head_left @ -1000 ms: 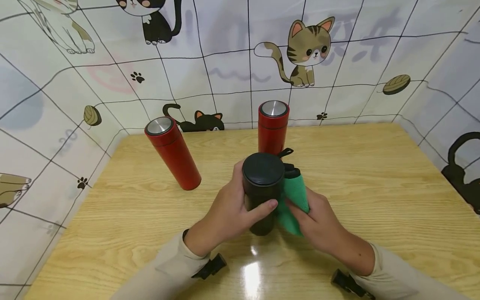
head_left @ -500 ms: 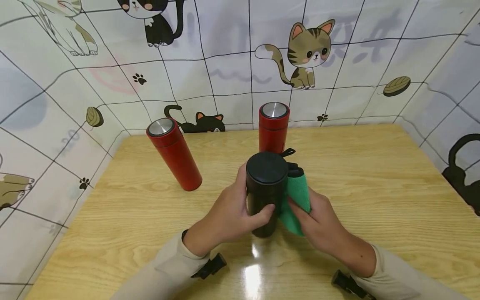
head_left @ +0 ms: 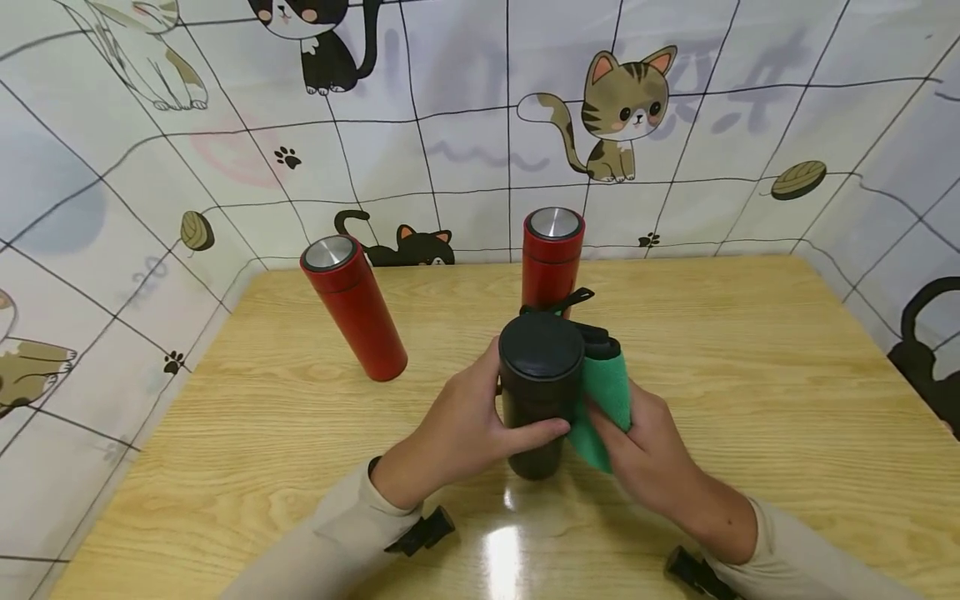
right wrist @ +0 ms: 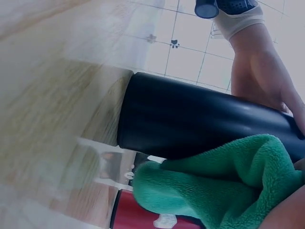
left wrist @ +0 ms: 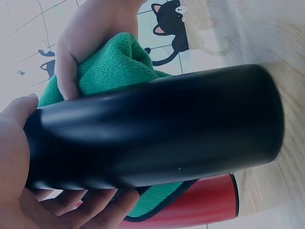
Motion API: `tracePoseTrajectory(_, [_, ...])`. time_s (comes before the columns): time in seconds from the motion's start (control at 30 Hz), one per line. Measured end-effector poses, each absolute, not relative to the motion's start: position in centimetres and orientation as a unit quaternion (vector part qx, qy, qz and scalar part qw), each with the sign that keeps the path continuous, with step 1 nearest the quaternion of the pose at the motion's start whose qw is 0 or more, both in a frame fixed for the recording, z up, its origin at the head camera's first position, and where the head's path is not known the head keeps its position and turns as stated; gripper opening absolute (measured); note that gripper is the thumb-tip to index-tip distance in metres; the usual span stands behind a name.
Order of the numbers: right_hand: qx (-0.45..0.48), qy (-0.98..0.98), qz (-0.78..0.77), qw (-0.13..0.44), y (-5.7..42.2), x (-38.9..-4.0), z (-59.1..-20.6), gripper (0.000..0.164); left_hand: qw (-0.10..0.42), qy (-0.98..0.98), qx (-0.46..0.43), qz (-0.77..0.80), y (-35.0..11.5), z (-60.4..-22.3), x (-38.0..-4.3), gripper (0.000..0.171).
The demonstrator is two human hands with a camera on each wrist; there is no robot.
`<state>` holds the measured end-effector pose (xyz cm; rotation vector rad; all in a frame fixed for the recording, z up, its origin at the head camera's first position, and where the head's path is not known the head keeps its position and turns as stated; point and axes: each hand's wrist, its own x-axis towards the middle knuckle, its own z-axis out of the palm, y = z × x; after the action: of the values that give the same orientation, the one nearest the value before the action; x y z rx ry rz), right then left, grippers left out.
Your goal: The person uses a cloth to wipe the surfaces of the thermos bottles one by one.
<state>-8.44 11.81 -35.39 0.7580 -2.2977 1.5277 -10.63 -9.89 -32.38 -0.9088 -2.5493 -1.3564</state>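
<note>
My left hand (head_left: 465, 421) grips a matte black thermos (head_left: 534, 400) with a flat black lid, its thumb across the near side. In the left wrist view the fingers curl under the thermos body (left wrist: 157, 131). My right hand (head_left: 656, 454) holds a green cloth (head_left: 606, 392) with a black border against the right side of the thermos. The bunched cloth (right wrist: 205, 186) lies along the black wall in the right wrist view. Part of the cloth's dark edge and a small black loop show behind the lid.
A red thermos (head_left: 356, 312) with a silver-topped lid stands on the left of the wooden table (head_left: 225, 467). Another red thermos (head_left: 552, 267) stands just behind the black one, partly hidden by it. Cat-print sheeting (head_left: 465, 150) encloses the back and sides.
The black thermos, both hands and the cloth have shifted slightly right, and the whole view has drifted a little too. More of the cloth's edge shows behind the lid.
</note>
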Motion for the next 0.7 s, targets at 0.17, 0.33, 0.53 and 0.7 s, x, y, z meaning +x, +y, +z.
tracePoseTrajectory(0.17, [0.263, -0.798, 0.525, 0.133, 11.72, -8.47, -35.35, 0.036, 0.049, -0.843, -0.289, -0.451, -9.92, -32.52, -10.67, 0.086])
tracePoseTrajectory(0.33, [0.268, -0.788, 0.524, 0.18, 11.59, -8.29, -35.15, 0.037, 0.028, -0.834, -0.277, -0.477, -9.92, -32.5, -10.86, 0.085])
tracePoseTrajectory(0.53, [0.26, -0.804, 0.514, 0.147, 11.59, -8.38, -35.3, 0.032, 0.032, -0.839, -0.272, -0.47, -9.95, -32.38, -10.97, 0.085])
tracePoseTrajectory(0.7, [0.259, -0.82, 0.506, 0.069, 11.59, -8.64, -35.52, 0.026, 0.055, -0.842, -0.273, -0.461, -10.06, -32.56, -11.06, 0.084])
